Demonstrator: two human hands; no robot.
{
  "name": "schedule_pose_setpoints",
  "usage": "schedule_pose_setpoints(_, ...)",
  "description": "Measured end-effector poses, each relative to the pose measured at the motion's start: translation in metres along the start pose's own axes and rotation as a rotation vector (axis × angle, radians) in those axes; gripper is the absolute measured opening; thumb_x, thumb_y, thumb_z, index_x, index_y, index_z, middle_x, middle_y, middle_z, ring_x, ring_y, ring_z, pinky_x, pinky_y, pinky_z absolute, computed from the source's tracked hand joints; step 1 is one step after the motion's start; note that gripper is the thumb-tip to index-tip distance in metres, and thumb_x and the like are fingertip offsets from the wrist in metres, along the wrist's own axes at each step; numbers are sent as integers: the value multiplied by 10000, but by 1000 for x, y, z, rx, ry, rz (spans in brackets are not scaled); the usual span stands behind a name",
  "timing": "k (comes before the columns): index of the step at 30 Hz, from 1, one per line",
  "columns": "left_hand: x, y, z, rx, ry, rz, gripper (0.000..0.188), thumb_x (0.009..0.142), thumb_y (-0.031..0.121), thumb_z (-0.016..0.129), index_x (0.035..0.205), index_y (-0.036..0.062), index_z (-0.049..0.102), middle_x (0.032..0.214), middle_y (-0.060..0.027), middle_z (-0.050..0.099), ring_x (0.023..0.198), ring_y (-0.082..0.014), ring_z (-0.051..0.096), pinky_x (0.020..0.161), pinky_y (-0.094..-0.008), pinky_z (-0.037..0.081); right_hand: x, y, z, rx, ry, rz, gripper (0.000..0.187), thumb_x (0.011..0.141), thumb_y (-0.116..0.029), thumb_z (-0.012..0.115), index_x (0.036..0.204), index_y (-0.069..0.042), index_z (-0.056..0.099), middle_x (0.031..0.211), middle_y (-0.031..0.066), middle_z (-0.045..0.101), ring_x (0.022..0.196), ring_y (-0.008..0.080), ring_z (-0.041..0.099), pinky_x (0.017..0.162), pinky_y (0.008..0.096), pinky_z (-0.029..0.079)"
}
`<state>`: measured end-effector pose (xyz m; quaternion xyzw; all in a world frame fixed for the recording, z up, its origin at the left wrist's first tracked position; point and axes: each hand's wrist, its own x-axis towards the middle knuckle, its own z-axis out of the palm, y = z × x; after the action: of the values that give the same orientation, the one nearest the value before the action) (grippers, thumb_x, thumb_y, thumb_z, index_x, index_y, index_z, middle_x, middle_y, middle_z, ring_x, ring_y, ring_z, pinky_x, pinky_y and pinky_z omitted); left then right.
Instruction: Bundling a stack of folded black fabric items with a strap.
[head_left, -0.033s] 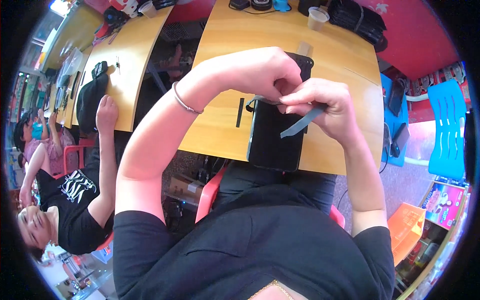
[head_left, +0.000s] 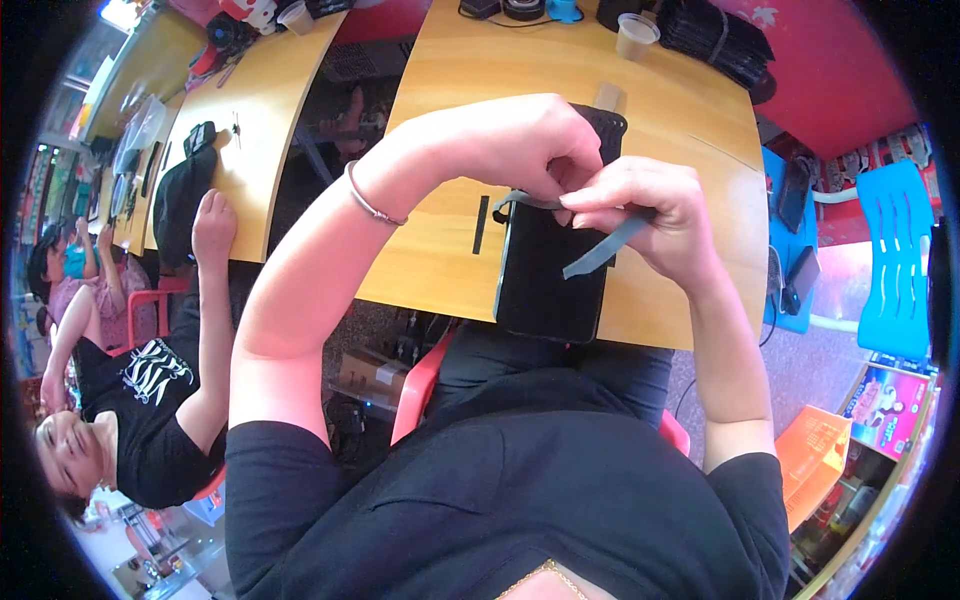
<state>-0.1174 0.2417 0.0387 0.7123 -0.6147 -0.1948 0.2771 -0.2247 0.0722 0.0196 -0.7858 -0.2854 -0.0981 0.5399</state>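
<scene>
A narrow grey-blue strip (head_left: 603, 252) is pinched in my right hand (head_left: 655, 205), its cut end hanging free toward me. My left hand (head_left: 545, 145) bends in from the far side with its fingertips closed on the same strip, close to my right fingertips. Another part of the strip shows left of the fingers, by the edge of a long black fabric piece (head_left: 550, 285). That piece lies under both hands, its near end at the table's front edge. Whether the strip is fixed to it, I cannot tell.
A short black strip (head_left: 481, 225) lies left on the wooden table (head_left: 430, 245). Farther back stand a clear plastic cup (head_left: 636, 36) and a bundled black stack (head_left: 715, 40). A blue stool (head_left: 790, 250) is at the right. On the left, a person (head_left: 150, 385) sits beside another table.
</scene>
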Motion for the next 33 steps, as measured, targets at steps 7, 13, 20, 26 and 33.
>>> schedule_pose_setpoints(7,6,-12,5,-15,-115,24,142,651,88,731,754,27,654,663,-55,587,639,-196,590,575,-302,463,0,-1,0,9,-18,-22,185,668,-1,735,843,-48,700,772,59,674,727,174,641,648,270,499)
schedule_pose_setpoints(13,7,-18,9,-13,-157,-18,140,653,126,745,703,52,637,664,-46,594,650,-191,592,573,-312,456,-1,-3,-2,22,-13,-37,187,657,2,741,833,-47,701,776,60,675,726,171,644,650,269,503)
schedule_pose_setpoints(20,1,-13,7,27,-154,-67,148,657,48,700,791,23,641,736,-52,578,722,-185,600,645,-285,484,-4,-1,-1,73,-23,-26,189,651,16,740,826,-43,698,781,65,676,735,167,646,655,264,506)
schedule_pose_setpoints(26,-2,-22,-5,-78,-284,48,131,684,37,698,791,6,630,853,-64,576,790,-199,593,696,-296,490,4,-2,6,84,-71,-52,194,664,15,733,843,-51,698,787,61,675,744,172,649,662,267,509)
schedule_pose_setpoints(33,2,-23,1,27,-278,60,190,668,56,716,831,0,637,858,-72,570,811,-209,594,727,-310,494,7,-1,11,89,-94,-60,195,658,10,740,838,-54,700,782,54,672,732,164,645,650,263,506)
